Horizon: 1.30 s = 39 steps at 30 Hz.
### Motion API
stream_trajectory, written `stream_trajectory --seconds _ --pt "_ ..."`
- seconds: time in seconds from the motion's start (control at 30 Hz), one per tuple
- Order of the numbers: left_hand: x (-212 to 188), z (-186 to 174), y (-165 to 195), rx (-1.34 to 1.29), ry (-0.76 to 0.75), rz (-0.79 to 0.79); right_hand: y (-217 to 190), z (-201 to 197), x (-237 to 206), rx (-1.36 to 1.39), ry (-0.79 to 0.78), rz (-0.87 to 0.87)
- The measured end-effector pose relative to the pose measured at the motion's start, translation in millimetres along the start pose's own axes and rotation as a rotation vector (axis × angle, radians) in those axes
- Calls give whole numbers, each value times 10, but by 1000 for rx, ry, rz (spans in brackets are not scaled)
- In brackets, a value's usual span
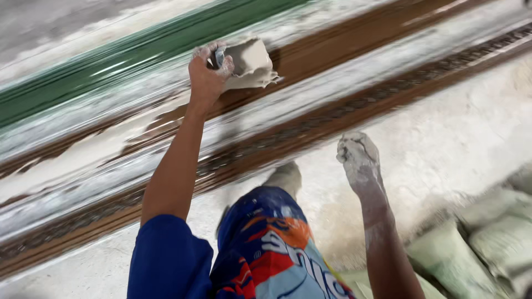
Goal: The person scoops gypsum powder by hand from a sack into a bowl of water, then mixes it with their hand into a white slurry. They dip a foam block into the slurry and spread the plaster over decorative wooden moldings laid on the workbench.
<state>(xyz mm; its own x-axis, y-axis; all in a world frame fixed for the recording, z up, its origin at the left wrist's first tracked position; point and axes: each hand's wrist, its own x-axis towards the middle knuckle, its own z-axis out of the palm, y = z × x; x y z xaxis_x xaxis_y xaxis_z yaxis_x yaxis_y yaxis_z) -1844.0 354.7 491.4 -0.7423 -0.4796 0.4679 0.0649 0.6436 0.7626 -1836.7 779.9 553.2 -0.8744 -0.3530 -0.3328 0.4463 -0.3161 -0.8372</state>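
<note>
My left hand is raised and grips a putty scraper loaded with a thick lump of pale grey filler. The blade rests against a brown wooden strip that runs across the view, partly smeared with white filler. My right hand hangs lower to the right, caked in dry white paste, its fingers curled shut with nothing visible in them. It touches nothing. My blue sleeve and patterned shorts fill the bottom of the view.
A green band runs above the brown strip. A second brown ridged strip runs below it. The floor is dusty white. Several pale green sacks lie at the bottom right.
</note>
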Motion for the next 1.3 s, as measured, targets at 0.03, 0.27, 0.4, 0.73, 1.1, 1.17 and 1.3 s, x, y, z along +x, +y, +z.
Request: stream_trajectory --seconds 0.03,0.27,0.4,0.73,1.1,1.17,1.3 --pt "34 409 150 -16 -32 -63 -223 -300 -1 -5 7 0" --pt "939 2836 1077 -18 -50 -48 -1509 -1776 1104 62 140 15" --pt "1281 4071 1655 26 -71 -72 -2047 -2685 2018 48 40 -34" --pt "1921 6351 2874 -30 -80 -233 -3461 -4206 3337 -56 47 189" --pt "1857 7142 3340 -617 -22 -670 -3920 -4596 4000 41 -49 253" --pt "1712 6850 3324 -668 37 -726 -3889 -4436 4037 66 -92 273" --pt "1320 5970 3176 -739 245 -739 -3674 -3852 4018 25 -183 308"
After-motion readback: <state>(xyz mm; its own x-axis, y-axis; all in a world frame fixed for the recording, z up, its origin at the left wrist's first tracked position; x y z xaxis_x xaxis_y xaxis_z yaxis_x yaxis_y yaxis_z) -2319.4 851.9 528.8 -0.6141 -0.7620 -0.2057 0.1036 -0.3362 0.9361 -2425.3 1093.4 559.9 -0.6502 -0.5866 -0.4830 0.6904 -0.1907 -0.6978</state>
